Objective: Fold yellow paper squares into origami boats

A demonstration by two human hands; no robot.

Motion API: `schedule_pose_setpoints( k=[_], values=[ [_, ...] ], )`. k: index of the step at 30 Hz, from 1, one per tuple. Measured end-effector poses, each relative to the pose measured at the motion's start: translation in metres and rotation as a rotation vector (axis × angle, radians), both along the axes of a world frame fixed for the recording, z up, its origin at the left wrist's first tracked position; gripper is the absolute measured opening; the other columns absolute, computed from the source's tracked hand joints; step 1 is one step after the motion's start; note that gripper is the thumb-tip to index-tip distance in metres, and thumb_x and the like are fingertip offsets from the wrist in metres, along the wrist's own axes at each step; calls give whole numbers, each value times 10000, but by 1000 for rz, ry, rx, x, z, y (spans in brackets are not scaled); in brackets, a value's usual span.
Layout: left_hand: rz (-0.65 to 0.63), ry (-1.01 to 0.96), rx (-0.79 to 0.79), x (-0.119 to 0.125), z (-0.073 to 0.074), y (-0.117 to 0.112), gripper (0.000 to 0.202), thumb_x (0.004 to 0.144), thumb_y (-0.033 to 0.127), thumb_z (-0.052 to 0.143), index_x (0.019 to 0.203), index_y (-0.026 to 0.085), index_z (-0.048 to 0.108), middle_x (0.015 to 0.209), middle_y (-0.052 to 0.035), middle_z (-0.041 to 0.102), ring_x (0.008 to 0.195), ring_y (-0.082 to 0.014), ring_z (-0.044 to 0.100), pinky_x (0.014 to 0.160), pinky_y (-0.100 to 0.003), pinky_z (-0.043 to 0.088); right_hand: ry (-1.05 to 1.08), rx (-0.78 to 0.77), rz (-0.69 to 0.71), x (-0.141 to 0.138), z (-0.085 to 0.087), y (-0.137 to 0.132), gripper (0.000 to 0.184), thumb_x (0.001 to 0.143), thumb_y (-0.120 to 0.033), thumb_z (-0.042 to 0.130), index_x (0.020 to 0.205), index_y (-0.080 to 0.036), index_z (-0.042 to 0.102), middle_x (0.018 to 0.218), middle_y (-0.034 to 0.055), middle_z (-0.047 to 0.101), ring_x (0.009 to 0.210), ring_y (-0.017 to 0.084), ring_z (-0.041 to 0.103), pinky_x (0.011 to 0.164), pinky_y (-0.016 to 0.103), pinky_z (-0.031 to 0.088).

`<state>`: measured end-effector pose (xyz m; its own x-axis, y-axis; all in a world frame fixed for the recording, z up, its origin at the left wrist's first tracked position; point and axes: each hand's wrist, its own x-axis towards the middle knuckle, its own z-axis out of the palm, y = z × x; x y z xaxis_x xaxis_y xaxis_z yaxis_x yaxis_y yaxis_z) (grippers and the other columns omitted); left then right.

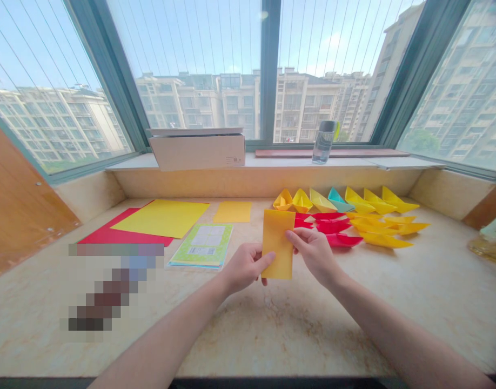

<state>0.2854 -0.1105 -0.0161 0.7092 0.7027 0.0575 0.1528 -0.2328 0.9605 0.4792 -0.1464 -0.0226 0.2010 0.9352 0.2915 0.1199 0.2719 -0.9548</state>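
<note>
Well to the left of my left grip, a red sheet (126, 219) is lying on the counter (256, 335), with a large yellow sheet (161, 219) partly covering it; nearer me something pixelated is showing, which I cannot identify. Just left of my left grip a green packet (203, 241) is lying flat, and beyond that grip a golden sheet (232, 212) is resting.

My left grip (245, 267) is pinching the lower left of a narrow yellow-orange paper (277, 232), the thumb lying across its front. The paper is spanning the space between my grips, its broad face turning towards me. Judging by its narrow shape, I am probably working at an early fold; the next move is calling, I think, for matching the edges and pressing the crease, with one side staying steady. My right grip (315, 251) is pinching the right edge, so both grips are closing narrowly on paper.

Beyond and right of my right grip, red paper boats (343, 240) are sitting, with a mostly yellow row (357, 201) standing behind them and more yellow boats (383, 240) lying farther right
</note>
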Motion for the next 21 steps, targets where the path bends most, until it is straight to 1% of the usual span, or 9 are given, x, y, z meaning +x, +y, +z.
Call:
schedule_pose_setpoints(
  k=[3, 6, 9, 11, 13, 17, 21],
  values=[
    [46, -8, 34, 1, -2, 1, 428, 912, 509, 523, 895, 99, 642, 640, -42, 647, 453, -120, 608, 395, -185, 358, -15, -8, 90, 1, -1, 2, 396, 862, -528, 616, 897, -144, 709, 781, 57, 693, 615, 135, 552, 535, 249, 431],
    [97, -28, 58, 1, -4, 3, 436, 915, 510, 520, 921, 91, 643, 675, -53, 660, 441, -107, 594, 396, -187, 361, -48, -26, 167, 1, -2, 2, 417, 871, -544, 593, 858, -144, 709, 730, 41, 674, 607, 134, 551, 541, 252, 436],
    [114, -40, 47, 0, -3, 4, 438, 906, 509, 537, 959, 88, 645, 702, -61, 672, 442, -106, 597, 396, -186, 368, -43, -39, 126, 0, -3, 1, 419, 831, -557, 637, 763, -148, 697, 681, 34, 662, 590, 137, 543, 541, 258, 434],
    [96, -57, 34, 0, -2, 3, 441, 906, 513, 535, 981, 92, 642, 695, -55, 668, 440, -107, 601, 392, -183, 365, -29, -26, 87, -1, -3, 0, 414, 813, -557, 655, 731, -153, 691, 658, 31, 655, 582, 139, 535, 542, 262, 429],
    [62, -76, 20, 0, -1, 2, 444, 908, 520, 526, 962, 94, 638, 690, -54, 667, 438, -108, 604, 387, -179, 359, -14, -3, 64, -1, -2, -1, 404, 811, -550, 660, 722, -157, 691, 652, 29, 653, 581, 140, 526, 546, 262, 421],
    [11, -66, -11, 1, 0, 1, 441, 922, 516, 498, 907, 97, 636, 739, -85, 702, 436, -104, 608, 389, -180, 365, 3, 5, 31, 0, -1, 0, 404, 819, -556, 648, 766, -160, 704, 699, 45, 672, 603, 151, 532, 557, 267, 420],
    [58, -60, -2, 2, -2, 2, 455, 939, 510, 459, 871, 94, 629, 766, -109, 722, 433, -105, 610, 383, -184, 360, -8, -35, 78, 1, -1, 0, 449, 855, -585, 590, 836, -156, 720, 739, 57, 689, 627, 161, 566, 564, 269, 429]
  ],
)
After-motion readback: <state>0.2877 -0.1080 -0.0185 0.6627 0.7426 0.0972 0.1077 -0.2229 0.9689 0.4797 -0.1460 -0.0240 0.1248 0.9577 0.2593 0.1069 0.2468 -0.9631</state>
